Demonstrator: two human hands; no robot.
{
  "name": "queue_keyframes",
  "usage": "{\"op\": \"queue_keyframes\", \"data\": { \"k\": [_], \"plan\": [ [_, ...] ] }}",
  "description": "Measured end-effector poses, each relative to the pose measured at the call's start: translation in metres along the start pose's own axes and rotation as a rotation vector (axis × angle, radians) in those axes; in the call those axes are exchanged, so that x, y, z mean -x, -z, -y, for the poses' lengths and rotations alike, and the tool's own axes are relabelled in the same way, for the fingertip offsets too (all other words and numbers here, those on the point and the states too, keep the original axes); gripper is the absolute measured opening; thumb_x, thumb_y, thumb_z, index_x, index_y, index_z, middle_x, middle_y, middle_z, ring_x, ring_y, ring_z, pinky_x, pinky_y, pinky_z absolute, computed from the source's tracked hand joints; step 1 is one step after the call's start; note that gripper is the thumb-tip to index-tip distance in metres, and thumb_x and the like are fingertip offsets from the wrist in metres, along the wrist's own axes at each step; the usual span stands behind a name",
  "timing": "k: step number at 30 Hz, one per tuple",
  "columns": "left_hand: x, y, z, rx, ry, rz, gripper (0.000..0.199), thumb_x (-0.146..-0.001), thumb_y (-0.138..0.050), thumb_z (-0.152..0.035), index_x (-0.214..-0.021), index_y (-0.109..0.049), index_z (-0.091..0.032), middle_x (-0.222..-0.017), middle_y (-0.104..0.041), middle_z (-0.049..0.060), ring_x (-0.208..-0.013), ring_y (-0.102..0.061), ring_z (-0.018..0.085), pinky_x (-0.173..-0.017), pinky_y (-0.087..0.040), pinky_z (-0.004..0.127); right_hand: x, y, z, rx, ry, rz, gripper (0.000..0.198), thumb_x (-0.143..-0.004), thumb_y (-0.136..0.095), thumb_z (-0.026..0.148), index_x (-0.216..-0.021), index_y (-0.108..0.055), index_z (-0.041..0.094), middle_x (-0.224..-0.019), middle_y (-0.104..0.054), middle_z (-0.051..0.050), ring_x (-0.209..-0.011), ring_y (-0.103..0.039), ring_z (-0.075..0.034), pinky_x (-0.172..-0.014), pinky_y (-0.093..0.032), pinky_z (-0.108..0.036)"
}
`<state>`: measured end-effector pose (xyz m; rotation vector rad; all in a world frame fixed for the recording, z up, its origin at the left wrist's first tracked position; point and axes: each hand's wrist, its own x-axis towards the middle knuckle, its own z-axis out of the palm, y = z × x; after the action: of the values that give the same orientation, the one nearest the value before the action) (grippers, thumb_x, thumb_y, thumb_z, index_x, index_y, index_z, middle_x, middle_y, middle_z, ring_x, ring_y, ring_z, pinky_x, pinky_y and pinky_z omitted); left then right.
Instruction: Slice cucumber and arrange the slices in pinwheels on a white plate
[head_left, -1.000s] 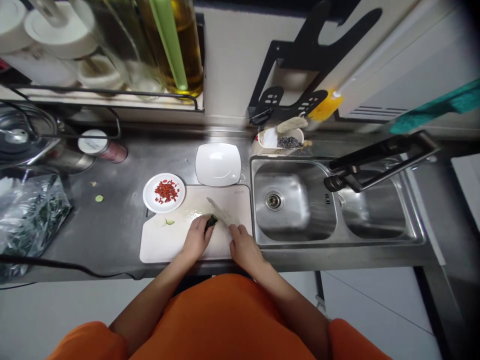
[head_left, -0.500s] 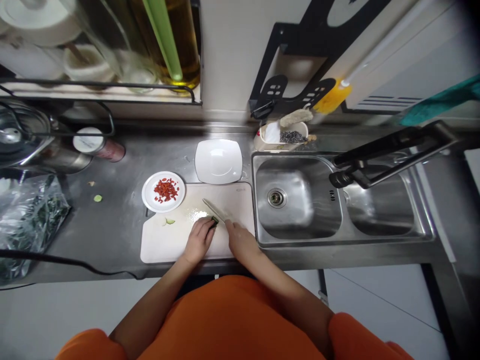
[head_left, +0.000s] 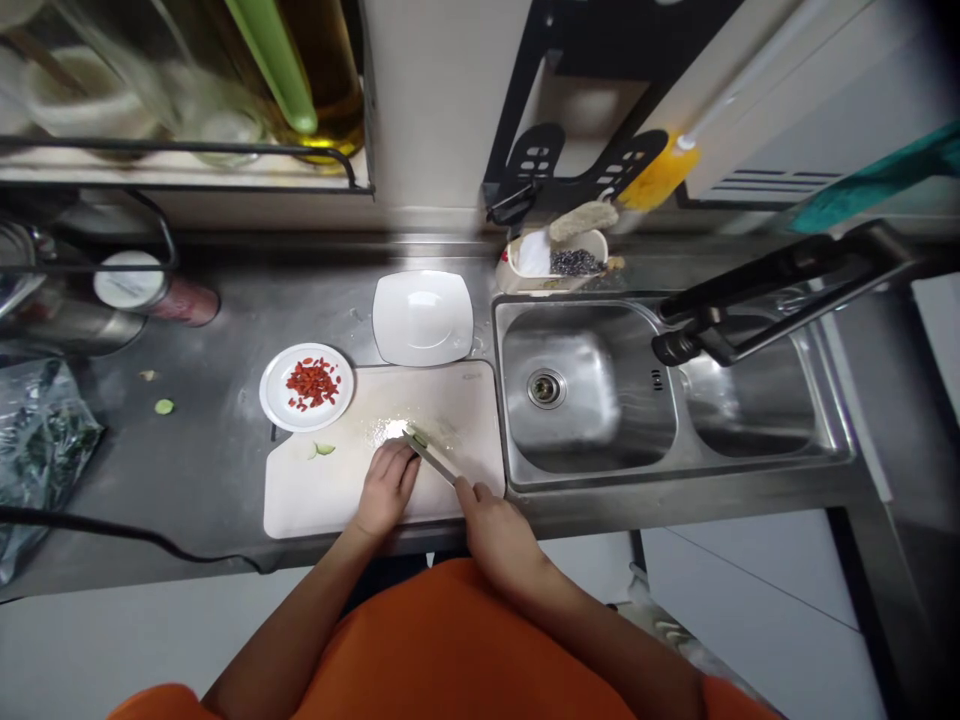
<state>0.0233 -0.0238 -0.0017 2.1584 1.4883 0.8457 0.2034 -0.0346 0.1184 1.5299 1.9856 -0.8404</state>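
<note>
Gripping the slim grey metal knife [head_left: 433, 460], right hand [head_left: 501, 532] points it toward frame upper-left, beside the small green vegetable piece [head_left: 419, 437]; left hand [head_left: 385, 488]'s nearer, grip unclear.

We see an orange shirt [head_left: 442, 650], off-white cutting board [head_left: 315, 500], white round plate [head_left: 271, 405], red berries [head_left: 313, 383], green vegetable slices [head_left: 324, 449] and silvery-grey knife [head_left: 436, 465].

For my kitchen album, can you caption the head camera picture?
Right hand holds a knife, left hand near its blade, with green vegetable on the cutting board.
</note>
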Motion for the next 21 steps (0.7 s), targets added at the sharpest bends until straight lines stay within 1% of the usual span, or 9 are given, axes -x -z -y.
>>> {"op": "queue_keyframes", "data": {
  "k": [4, 8, 15, 21],
  "plan": [
    [0.0006, 0.0001, 0.0, 0.008, 0.016, 0.006, 0.02, -0.088, -0.051, -0.019, -0.107, -0.057, -0.018, -0.102, -0.064, 0.009, -0.101, -0.057, 0.021, -0.094, -0.047, 0.041, 0.0015, 0.0006, 0.0005, -0.029, -0.018, 0.03, 0.038, -0.09, -0.027, 0.006, -0.123, -0.042, 0.017, -0.099, -0.061, -0.011, -0.079, -0.065, -0.02, -0.063, -0.047, -0.027],
    [0.0009, 0.0001, 0.0001, 0.008, 0.023, 0.01, 0.02, -0.088, -0.051, -0.02, -0.107, -0.057, -0.018, -0.103, -0.064, 0.009, -0.101, -0.058, 0.021, -0.094, -0.047, 0.042, 0.0029, 0.002, 0.0021, -0.044, -0.03, 0.053, 0.038, -0.09, -0.024, 0.006, -0.121, -0.044, 0.017, -0.099, -0.061, -0.011, -0.08, -0.065, -0.021, -0.063, -0.047, -0.027],
    [-0.0001, 0.0008, -0.0013, 0.028, 0.033, 0.014, 0.02, -0.089, -0.049, -0.021, -0.107, -0.058, -0.018, -0.102, -0.064, 0.009, -0.101, -0.058, 0.021, -0.094, -0.048, 0.042, 0.0024, 0.0014, 0.0012, -0.057, -0.029, 0.045, 0.036, -0.089, -0.028, 0.005, -0.118, -0.045, 0.017, -0.096, -0.062, -0.012, -0.079, -0.065, -0.021, -0.064, -0.047, -0.026],
    [-0.0006, 0.0009, -0.0017, 0.039, 0.033, 0.007, 0.021, -0.089, -0.05, -0.02, -0.108, -0.058, -0.018, -0.103, -0.065, 0.009, -0.102, -0.058, 0.021, -0.095, -0.047, 0.042, 0.0006, 0.0021, 0.0011, -0.047, -0.029, 0.06, 0.036, -0.089, -0.025, 0.005, -0.117, -0.045, 0.017, -0.096, -0.062, -0.012, -0.08, -0.065, -0.021, -0.065, -0.047, -0.026]
  ]
}}
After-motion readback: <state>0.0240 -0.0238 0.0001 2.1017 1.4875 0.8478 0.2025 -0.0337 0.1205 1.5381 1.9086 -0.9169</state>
